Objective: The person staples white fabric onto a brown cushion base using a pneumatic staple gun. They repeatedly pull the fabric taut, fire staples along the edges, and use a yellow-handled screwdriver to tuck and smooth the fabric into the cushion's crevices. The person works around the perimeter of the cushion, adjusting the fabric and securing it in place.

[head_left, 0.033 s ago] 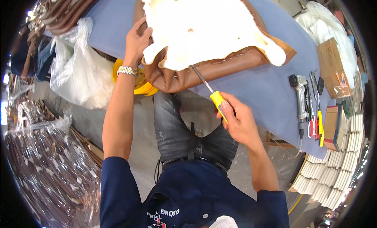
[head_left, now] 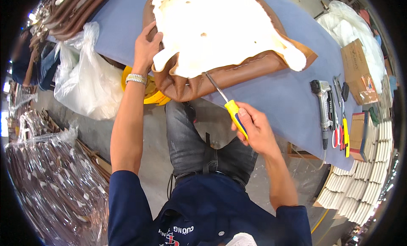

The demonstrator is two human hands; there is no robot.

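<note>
Right hand (head_left: 254, 126), curled snugly round a screwdriver (head_left: 234, 113), is barely shifting, so its tip (head_left: 207, 75) is staying by the white pad (head_left: 220, 40).

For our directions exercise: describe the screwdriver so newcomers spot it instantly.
Find the blue table, then the brown-and-white piece at its near edge. Pointing at it from the right hand is the yellow-handled screwdriver; the tools farther right lie unheld.

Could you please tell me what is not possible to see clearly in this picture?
In the head view:
- Tip of the screwdriver: too small and lost in glare; I cannot tell whether it goes under the white panel.
- Far end of the white panel: cut off by the upper edge.
- Part of the yellow container: hidden behind the left forearm.
</note>
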